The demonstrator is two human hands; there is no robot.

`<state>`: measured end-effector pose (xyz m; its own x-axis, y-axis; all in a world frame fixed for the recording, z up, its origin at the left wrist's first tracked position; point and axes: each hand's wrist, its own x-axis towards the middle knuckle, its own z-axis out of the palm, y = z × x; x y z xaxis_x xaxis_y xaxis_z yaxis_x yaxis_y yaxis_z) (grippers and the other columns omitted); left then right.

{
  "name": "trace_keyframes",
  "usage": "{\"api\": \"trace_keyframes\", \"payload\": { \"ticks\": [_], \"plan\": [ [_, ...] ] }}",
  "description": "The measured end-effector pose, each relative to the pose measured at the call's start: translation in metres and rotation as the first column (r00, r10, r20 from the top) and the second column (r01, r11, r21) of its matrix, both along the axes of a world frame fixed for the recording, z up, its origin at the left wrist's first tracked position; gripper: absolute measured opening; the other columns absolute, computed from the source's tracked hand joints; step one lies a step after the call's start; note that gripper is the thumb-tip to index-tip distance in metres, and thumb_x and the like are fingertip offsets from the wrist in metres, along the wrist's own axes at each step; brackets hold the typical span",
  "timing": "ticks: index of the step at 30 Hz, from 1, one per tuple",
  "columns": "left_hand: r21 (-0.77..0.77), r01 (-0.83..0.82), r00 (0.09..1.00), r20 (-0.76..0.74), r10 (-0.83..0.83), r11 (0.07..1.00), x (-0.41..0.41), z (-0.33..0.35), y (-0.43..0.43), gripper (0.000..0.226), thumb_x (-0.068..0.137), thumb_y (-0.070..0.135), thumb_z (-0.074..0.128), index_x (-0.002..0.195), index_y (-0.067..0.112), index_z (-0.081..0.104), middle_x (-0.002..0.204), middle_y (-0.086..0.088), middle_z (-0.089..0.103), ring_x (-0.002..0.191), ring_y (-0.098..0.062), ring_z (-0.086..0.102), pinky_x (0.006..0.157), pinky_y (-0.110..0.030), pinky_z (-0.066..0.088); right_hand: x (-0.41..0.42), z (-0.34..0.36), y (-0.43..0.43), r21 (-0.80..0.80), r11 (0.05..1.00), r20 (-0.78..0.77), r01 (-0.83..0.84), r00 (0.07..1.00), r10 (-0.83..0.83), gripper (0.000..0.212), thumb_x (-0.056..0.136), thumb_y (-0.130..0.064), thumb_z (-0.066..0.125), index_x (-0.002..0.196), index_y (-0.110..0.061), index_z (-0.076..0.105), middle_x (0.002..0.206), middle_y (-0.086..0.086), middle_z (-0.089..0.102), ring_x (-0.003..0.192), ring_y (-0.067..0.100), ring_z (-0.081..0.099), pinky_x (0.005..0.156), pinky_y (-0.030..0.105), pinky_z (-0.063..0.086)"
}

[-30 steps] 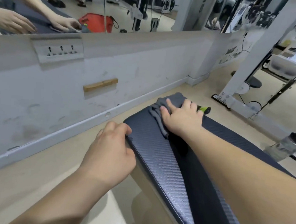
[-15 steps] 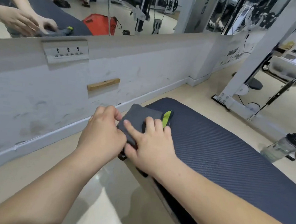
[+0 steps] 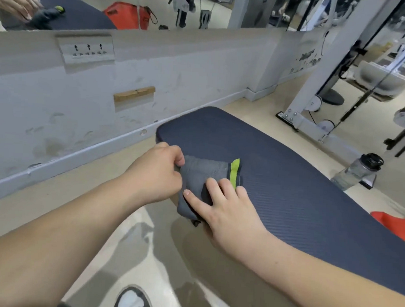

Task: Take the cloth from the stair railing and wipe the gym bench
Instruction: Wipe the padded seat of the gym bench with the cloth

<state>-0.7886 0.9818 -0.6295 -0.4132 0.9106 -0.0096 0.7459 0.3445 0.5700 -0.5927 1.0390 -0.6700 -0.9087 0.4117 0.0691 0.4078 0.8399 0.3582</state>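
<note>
A folded grey cloth (image 3: 204,174) with a lime-green stripe lies on the near left edge of the dark blue gym bench (image 3: 289,186). My left hand (image 3: 158,174) pinches the cloth's left corner between thumb and fingers. My right hand (image 3: 220,206) lies flat on the cloth's lower right part, fingers spread, pressing it onto the pad. The cloth's lower edge hangs slightly over the bench side.
A low white wall (image 3: 130,83) with a socket strip (image 3: 86,49) and a mirror above runs behind the bench. A clear water bottle (image 3: 357,171) stands on the floor at right, near a white machine frame (image 3: 317,89). A red bag (image 3: 395,224) shows at right. My shoe (image 3: 133,300) is below.
The cloth went from spread near the bench's far end to a folded pad at the near left edge. My left hand left the bench edge and took hold of the cloth's corner.
</note>
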Motion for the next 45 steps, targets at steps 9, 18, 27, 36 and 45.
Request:
{"api": "trace_keyframes", "payload": {
  "ticks": [9,18,27,36,45],
  "plan": [
    [-0.273,0.093,0.913,0.407,0.027,0.958,0.117,-0.026,-0.047,0.010,0.080,0.018,0.050,0.070,0.018,0.054,0.069,-0.007,0.062,0.060,-0.025,0.055,0.056,-0.028,0.046,0.097,0.013,-0.021,-0.199,0.979,0.022,0.032,0.999,-0.029,0.083,0.070,-0.051,0.074,0.148,-0.044,0.047,0.129,0.010,0.055,0.109,0.034,0.052,0.078,0.043,0.045],
    [-0.325,-0.508,0.114,0.893,0.436,0.798,0.224,-0.031,-0.031,0.054,0.084,0.061,0.059,0.123,0.024,0.055,0.116,0.003,0.066,0.100,-0.021,0.068,0.098,-0.045,0.056,0.114,0.059,0.027,-0.791,0.606,-0.352,0.089,0.744,-0.568,0.030,0.099,-0.023,0.055,0.122,-0.025,0.075,0.116,-0.012,0.073,0.103,0.004,0.063,0.086,0.011,0.044],
    [-0.461,-0.755,0.024,0.692,0.721,0.467,0.230,-0.022,0.015,0.055,0.101,0.040,0.052,0.141,0.003,0.042,0.146,-0.019,0.034,0.127,-0.044,0.046,0.098,-0.045,0.043,0.108,0.062,0.045,-0.813,0.555,-0.294,0.176,0.699,-0.652,0.030,0.100,-0.021,0.049,0.117,-0.023,0.074,0.108,-0.008,0.072,0.106,0.015,0.062,0.087,0.027,0.045],
    [-0.314,-0.801,0.188,0.677,0.711,0.510,0.201,-0.037,0.017,0.045,0.104,0.037,0.047,0.137,0.007,0.052,0.144,-0.015,0.036,0.123,-0.043,0.051,0.107,-0.051,0.044,0.076,0.061,0.036,-0.815,0.559,-0.326,0.152,0.677,-0.660,0.034,0.096,-0.028,0.047,0.117,-0.028,0.073,0.106,-0.009,0.074,0.101,0.018,0.067,0.092,0.040,0.056],
    [-0.293,-0.772,0.345,0.551,0.760,0.564,0.094,-0.031,0.050,0.049,0.102,0.037,0.049,0.137,0.002,0.050,0.147,-0.019,0.040,0.132,-0.041,0.043,0.113,-0.049,0.037,0.032,0.057,0.054,-0.737,0.659,-0.354,0.150,0.745,-0.565,0.035,0.100,-0.031,0.048,0.126,-0.026,0.069,0.130,-0.002,0.062,0.123,0.020,0.057,0.099,0.040,0.050]
  ]
}}
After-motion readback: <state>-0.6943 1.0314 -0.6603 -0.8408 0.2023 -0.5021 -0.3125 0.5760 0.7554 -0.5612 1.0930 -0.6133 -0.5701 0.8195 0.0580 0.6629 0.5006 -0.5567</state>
